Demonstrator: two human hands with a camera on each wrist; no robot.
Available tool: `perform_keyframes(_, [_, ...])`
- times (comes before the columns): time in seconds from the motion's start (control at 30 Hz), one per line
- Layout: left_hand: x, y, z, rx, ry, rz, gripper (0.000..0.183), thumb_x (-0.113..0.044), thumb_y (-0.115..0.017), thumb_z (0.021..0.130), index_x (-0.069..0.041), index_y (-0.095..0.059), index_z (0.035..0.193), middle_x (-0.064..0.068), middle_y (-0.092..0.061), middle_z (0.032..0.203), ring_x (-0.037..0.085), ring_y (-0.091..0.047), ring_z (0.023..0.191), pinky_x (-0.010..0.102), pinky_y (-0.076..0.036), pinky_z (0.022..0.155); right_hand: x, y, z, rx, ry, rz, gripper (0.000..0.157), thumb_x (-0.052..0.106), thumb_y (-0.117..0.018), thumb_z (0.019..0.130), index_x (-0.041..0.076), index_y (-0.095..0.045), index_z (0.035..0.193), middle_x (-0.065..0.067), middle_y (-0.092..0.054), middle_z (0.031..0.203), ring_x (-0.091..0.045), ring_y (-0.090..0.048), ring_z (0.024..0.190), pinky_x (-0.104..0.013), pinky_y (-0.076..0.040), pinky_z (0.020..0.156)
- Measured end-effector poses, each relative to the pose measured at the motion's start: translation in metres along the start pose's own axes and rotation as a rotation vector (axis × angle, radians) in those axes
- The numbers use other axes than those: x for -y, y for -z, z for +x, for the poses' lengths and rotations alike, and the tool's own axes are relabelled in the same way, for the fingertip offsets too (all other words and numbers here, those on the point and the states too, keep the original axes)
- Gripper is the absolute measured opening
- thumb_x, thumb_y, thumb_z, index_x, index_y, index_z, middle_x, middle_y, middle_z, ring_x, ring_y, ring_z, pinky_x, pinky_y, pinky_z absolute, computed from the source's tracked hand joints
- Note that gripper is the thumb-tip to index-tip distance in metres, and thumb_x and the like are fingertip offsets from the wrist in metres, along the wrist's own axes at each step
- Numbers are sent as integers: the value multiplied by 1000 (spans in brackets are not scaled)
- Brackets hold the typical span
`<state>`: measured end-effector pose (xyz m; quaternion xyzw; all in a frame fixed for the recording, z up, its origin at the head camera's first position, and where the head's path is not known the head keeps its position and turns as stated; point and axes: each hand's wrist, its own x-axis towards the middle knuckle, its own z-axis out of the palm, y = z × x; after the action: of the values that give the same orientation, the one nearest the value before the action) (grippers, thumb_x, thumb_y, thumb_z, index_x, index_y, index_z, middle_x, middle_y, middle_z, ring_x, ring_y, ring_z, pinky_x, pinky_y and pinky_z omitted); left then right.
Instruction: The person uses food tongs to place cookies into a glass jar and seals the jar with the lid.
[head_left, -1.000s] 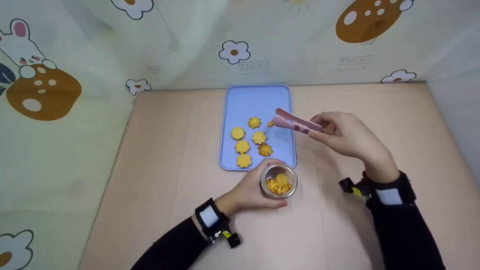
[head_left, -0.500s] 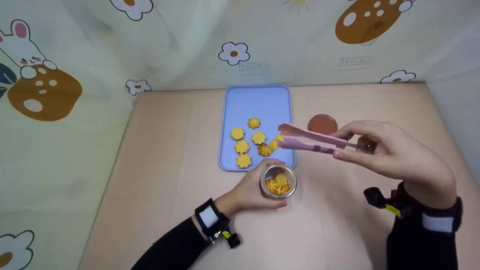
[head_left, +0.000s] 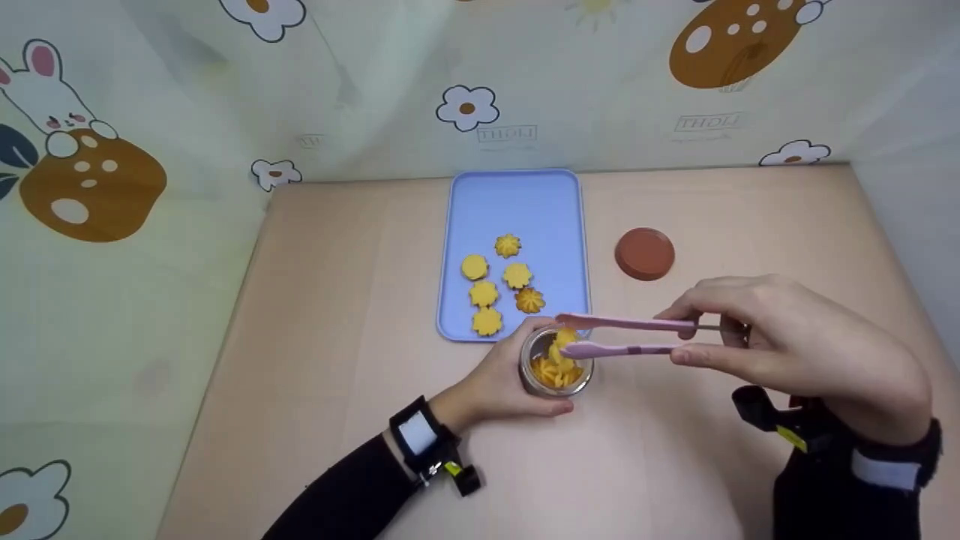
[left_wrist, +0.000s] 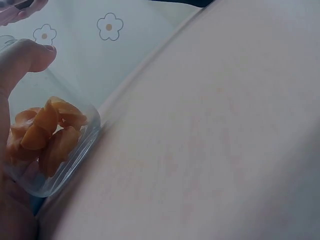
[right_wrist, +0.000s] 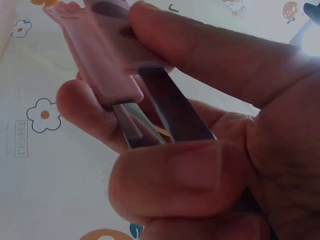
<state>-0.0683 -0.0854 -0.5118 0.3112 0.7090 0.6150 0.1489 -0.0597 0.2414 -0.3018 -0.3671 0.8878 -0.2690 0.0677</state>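
Note:
My left hand (head_left: 499, 382) grips a clear glass jar (head_left: 526, 384) around its side, its mouth facing up. Several yellow flower-shaped cookies (head_left: 555, 371) lie inside; the left wrist view shows them piled at the jar's bottom (left_wrist: 50, 135). With thumb and fingers my right hand (head_left: 780, 337) holds pink tongs (head_left: 622, 349) with a metal spring end (right_wrist: 175, 110). The tong tips stand apart over the jar's mouth, with one yellow cookie (head_left: 566, 336) between them. Beyond the jar, several more cookies (head_left: 484, 294) sit on a blue tray (head_left: 517, 199).
A round brown lid (head_left: 645, 254) lies on the wooden table (head_left: 337, 300), right of the tray. Behind the table hangs a patterned cloth (head_left: 375, 90). Each wrist wears a strap with a small camera (head_left: 469, 480).
My right hand picked a cookie off the tray with the tongs, drew it right, then brought it down over the jar, where the tips spread. The lid came into view. My left hand stayed put.

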Motion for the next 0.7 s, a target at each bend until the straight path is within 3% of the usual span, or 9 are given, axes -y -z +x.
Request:
perform_keyframes(0.17, [-1,0,1,3,-28,-14,97,-18,-101,75,-21,-44,154,-4,-63,147,18,-64,132,39,-54,115,3,-1,0,51,29,-58,24,27,-88,95,31,-76,116,25,-61,94,7,-51,67,-16,-46,59])
perform_keyframes(0.33, [-2,0,1,2,-31,-6,97,-19,-101,76,-21,-45,154,-4,-61,148,18,-62,135,39,-52,117,7,-5,0,64,-68,-148,23,29,-90,92,28,-78,112,24,-63,96,3,-53,74,-24,-47,62])
perform_keyframes(0.47, [-2,0,1,2,-27,-4,96,-20,-101,76,-21,-45,154,-4,-60,149,19,-60,138,40,-51,118,10,-8,1,37,-120,-187,24,29,-93,89,28,-79,109,24,-65,95,1,-54,74,-27,-48,61])
perform_keyframes(0.7, [-1,0,1,2,-10,-12,96,-21,-101,76,-23,-45,153,-6,-61,149,17,-60,138,40,-51,119,11,-9,0,9,-110,-185,30,29,-95,86,24,-80,111,21,-68,96,0,-55,74,-27,-49,62])
